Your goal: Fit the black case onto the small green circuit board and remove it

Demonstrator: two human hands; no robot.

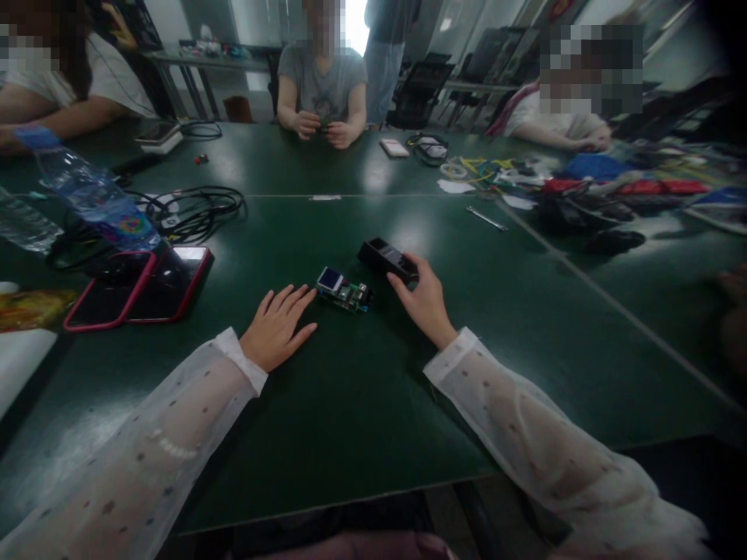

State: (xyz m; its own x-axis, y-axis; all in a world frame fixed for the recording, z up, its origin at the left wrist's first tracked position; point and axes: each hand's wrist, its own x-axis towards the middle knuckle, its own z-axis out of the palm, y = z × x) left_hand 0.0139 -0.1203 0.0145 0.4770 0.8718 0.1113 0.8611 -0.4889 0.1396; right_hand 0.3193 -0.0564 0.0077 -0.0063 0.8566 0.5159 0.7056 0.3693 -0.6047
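Observation:
My left hand (277, 330) lies flat on the green table with its fingers spread. Its fingertips reach close to the left end of a small green circuit board (348, 294), which carries a little square screen. Whether they touch it I cannot tell. Just behind and to the right of the board, a black rectangular plastic case (379, 255) rests on the table. My right hand (427, 299) grips the near right end of this case between thumb and fingers, partly covering it.
On the left stand a water bottle (102, 194), black cables (204, 210) and two red-edged phones (175, 284). A wrench (486, 218) lies to the right, before a heap of wires and tools (624, 187). Across the table (350, 435), a person (323, 85) holds something small.

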